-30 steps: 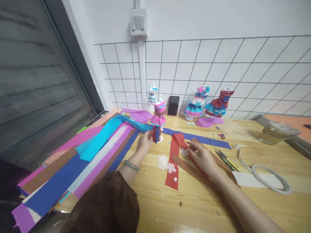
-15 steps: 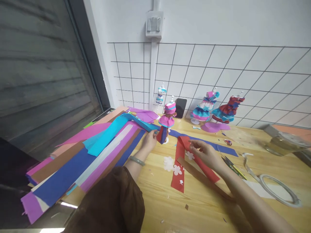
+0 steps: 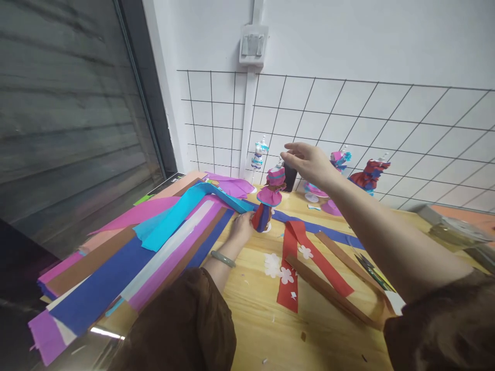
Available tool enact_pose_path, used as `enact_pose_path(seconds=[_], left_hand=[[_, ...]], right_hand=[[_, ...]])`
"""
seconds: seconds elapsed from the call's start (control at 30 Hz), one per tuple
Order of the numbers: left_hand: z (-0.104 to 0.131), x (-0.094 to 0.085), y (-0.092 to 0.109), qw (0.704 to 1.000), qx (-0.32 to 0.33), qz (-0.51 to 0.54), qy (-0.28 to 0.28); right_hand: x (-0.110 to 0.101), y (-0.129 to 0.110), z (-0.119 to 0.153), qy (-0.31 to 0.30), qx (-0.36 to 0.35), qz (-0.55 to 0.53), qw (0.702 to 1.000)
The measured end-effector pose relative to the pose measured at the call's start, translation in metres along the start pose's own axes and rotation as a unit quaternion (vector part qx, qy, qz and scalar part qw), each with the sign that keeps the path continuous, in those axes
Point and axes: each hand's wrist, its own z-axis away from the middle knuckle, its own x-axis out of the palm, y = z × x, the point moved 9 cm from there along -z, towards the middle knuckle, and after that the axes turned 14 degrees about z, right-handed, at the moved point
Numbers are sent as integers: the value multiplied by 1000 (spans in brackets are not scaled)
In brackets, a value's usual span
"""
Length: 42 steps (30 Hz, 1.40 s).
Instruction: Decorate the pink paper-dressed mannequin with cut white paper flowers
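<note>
At the left hand, a mannequin wears pink over red-and-blue.

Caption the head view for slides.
Left hand at the lower skirt of a pink-topped mannequin, right hand near its neck, red strip nearby.

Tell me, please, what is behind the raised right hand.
A black phone shows partly behind the right hand; its top is covered. The forearm hides the middle of a pink-topped dress form.
</note>
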Motion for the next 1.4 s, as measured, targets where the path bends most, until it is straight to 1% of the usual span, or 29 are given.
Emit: enact_pose_path(seconds=[0.07,0.17,0.27,0.4,0.53,0.6,0.7,0.9,1.07,1.2,1.33,1.4], left_hand=[[-1,0,0,1000,0,-2,-2],[-2,0,-3,1000,-4,-6,-3],[-4,1,-6,1000,-4,-8,-5],[-6,3,-10,1000,6,-6,-13],[-7,4,-14,1000,11,2,-15],[-6,5,-14,1000,15,9,-20],[-5,8,-15,999,25,25,-26],[-7,8,-17,997,47,58,-4],[-4,-1,-7,995,79,63,24],[4,-7,11,992,107,61,34],[14,-4,32,988,143,57,4],[17,-1,37,988,147,53,-16]], right_hand=[[10,-1,-9,-25,0,31,999],[22,2,-14,-55,0,71,996],[23,3,-14,-50,-8,82,995],[19,4,-12,-40,-8,74,996],[13,2,-8,-37,-12,16,999],[8,4,-7,-36,-5,-8,999],[-1,9,-6,-31,10,-18,999],[-16,17,-3,-27,-7,-43,999],[-17,22,2,-31,-5,-35,999],[-17,19,4,-21,-10,-31,999],[-20,11,5,-25,-6,-27,999],[-22,7,6,-30,-4,-25,999]])
